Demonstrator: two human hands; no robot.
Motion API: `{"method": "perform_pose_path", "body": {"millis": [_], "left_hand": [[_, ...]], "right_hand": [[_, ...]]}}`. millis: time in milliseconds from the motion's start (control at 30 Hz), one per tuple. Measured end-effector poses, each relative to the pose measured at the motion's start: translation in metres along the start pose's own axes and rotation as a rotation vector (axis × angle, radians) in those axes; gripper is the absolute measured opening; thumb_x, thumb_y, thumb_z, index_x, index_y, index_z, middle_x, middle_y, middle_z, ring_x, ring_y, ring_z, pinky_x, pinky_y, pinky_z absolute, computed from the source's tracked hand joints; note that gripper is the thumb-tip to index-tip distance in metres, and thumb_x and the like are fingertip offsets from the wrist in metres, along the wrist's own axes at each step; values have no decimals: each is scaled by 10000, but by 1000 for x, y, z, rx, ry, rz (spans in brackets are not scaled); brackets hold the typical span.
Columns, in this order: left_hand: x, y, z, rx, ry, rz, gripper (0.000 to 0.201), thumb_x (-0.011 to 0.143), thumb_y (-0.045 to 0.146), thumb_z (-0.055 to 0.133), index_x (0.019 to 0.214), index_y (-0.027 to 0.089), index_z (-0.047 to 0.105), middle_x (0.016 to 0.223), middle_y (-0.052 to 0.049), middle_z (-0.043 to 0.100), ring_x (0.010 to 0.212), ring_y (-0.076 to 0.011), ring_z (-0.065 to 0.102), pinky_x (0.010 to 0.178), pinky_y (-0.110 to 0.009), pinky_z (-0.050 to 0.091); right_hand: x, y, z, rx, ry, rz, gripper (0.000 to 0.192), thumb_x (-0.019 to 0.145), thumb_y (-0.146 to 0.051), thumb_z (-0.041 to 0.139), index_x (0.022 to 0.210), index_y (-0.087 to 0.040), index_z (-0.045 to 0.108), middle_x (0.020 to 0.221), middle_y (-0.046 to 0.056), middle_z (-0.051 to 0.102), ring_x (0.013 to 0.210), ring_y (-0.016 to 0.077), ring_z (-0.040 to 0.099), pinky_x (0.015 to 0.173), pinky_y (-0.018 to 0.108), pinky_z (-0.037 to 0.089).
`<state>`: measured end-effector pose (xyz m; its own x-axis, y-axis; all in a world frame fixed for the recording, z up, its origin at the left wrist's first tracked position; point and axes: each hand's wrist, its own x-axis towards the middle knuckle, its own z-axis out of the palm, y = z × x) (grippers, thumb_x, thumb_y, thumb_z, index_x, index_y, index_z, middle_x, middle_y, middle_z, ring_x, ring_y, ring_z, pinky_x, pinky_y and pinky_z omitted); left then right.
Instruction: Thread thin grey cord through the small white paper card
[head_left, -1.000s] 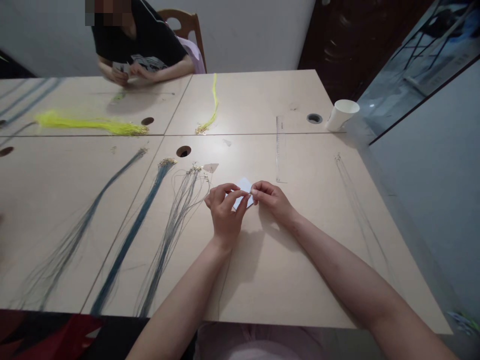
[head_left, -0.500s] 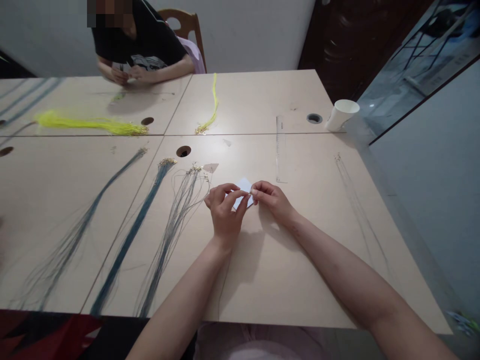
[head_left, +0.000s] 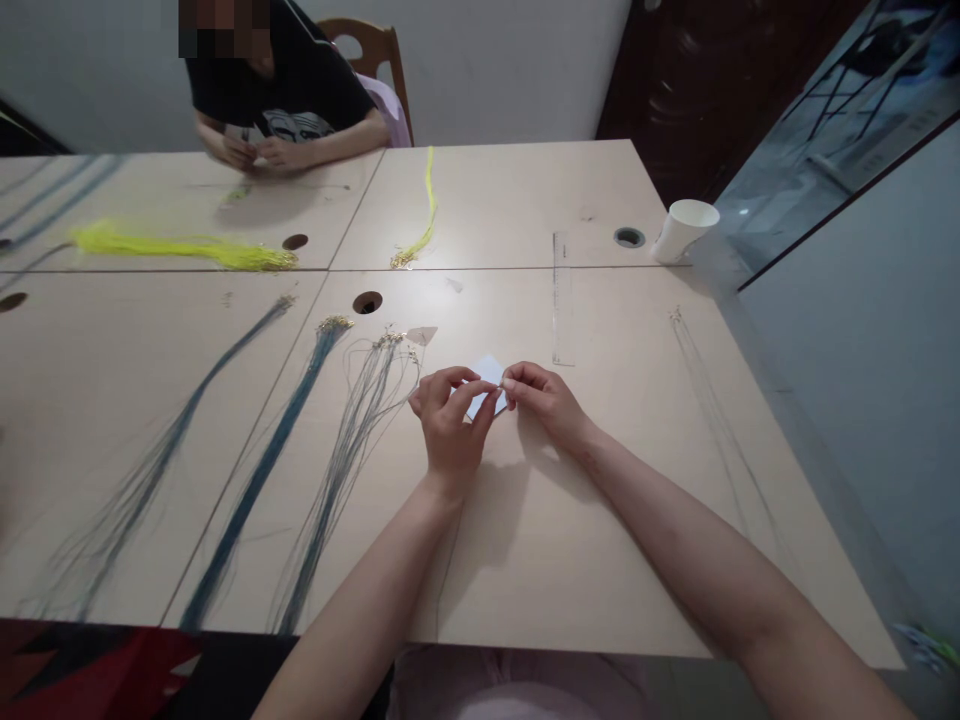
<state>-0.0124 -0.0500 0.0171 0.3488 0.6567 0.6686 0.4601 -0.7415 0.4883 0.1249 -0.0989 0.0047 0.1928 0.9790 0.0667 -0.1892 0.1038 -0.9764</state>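
Note:
My left hand (head_left: 448, 425) and my right hand (head_left: 545, 399) meet fingertip to fingertip above the beige table (head_left: 570, 520). Between the fingertips both pinch a small white card (head_left: 487, 372) and the end of a thin cord (head_left: 450, 560) that trails down toward the near edge. Just left of my left hand lies a loose bundle of grey-blue cords (head_left: 352, 440) with small gold clasps at the far end.
Two thicker blue cord bundles (head_left: 262, 470) (head_left: 172, 440) lie further left. Yellow cords (head_left: 180, 250) (head_left: 424, 225) lie at the back. A clear ruler (head_left: 561, 300), a white paper cup (head_left: 682, 230) and thin cords (head_left: 712, 410) are at the right. Another person (head_left: 277, 100) sits opposite.

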Motion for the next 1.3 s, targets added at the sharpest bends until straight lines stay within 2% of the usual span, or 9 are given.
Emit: {"method": "perform_pose_path", "body": {"millis": [900,1300], "left_hand": [[-1,-1,0,2,-55,9,56,804,236,568,821,201,607,899,-51,571,868,-167,528,793,-333,325],[-1,-2,1,28,-26,56,75,764,247,616,830,216,632,882,-44,577,827,-159,534,791,-333,326]], "right_hand": [[0,0,0,-17,41,55,116,740,-286,583,673,-191,577,574,-29,513,596,127,468,647,285,361],[1,0,0,6,71,67,113,730,-266,572,647,-191,559,556,-34,504,580,125,462,644,285,367]]}}
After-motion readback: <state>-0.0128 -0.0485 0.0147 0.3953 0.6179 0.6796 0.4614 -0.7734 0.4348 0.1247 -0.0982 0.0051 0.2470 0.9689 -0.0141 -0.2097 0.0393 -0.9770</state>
